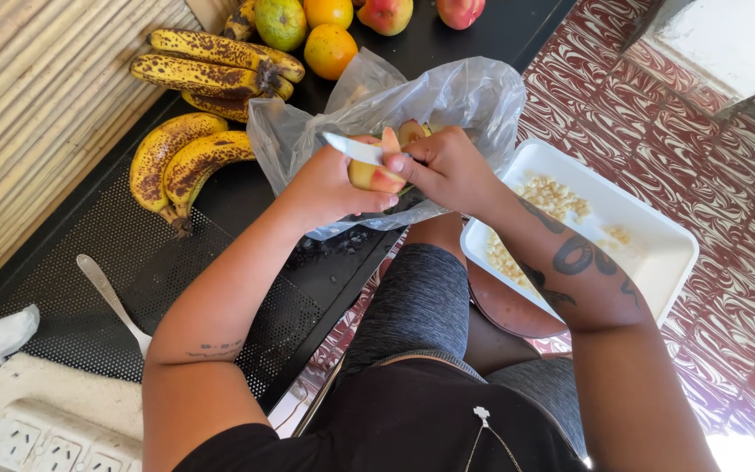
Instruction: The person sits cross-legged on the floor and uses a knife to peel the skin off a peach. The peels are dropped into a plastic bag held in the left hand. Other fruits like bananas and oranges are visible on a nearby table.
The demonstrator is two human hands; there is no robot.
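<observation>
Gripping a small knife, the left hand is closed tight around the handle, pale blade pointing up and away to the left, while the right hand is clamped on a piece of red-and-yellow fruit held between the two hands. Both hands are pressed close together, touching over the fruit, right above a crumpled clear plastic bag that sits at the edge of the black table. Just beside the right forearm, a white rectangular tray rests on the person's lap side, with pale chopped pieces scattered inside. Over on the table, spotted ripe bananas lie in two bunches to the left of the bag, and beyond them oranges and a green fruit sit near the far edge. A metal spoon lies alone on the perforated part of the table, well apart from the hands, and a white power strip shows at the lower left corner.
</observation>
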